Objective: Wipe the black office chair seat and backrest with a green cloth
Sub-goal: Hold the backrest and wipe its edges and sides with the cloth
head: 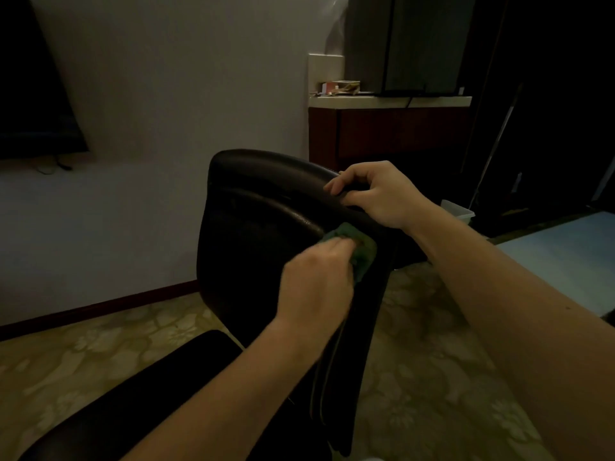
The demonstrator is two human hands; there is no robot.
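The black office chair stands in front of me, its glossy backrest (253, 234) upright and its seat (139, 400) stretching toward the lower left. My left hand (316, 281) presses a bunched green cloth (361, 249) against the upper right part of the backrest's front face. My right hand (376, 194) grips the top edge of the backrest, fingers curled over it. Part of the cloth is hidden under my left fingers.
A dark wood cabinet (392, 134) with a pale top and small items stands behind the chair on the right. A white bin (461, 211) sits on the floor by it. A pale blue surface (562, 254) lies at right. A dark screen (30, 94) hangs on the left wall. The floor has a floral pattern.
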